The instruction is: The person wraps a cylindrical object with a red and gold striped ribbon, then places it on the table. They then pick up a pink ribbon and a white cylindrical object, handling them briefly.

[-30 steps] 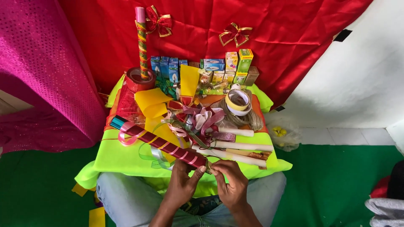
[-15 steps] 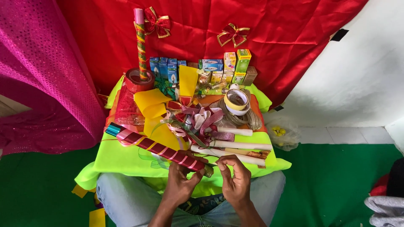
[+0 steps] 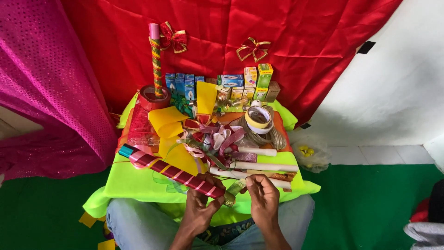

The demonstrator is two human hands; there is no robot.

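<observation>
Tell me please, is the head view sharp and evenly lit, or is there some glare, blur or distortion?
In the head view the light is soft and even, without hard shadows; the red satin cloth shows mild sheen along its folds; the left hand, right hand and the striped stick are fairly sharp; the small boxes are too small for fine detail; straight edges bend slightly toward the corners, a wide-lens effect.

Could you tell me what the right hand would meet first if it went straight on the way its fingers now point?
The right hand points up and left, so it would probably meet the gold ribbon end of the red-and-pink striped wrapped stick first, though depth is unclear.
</observation>
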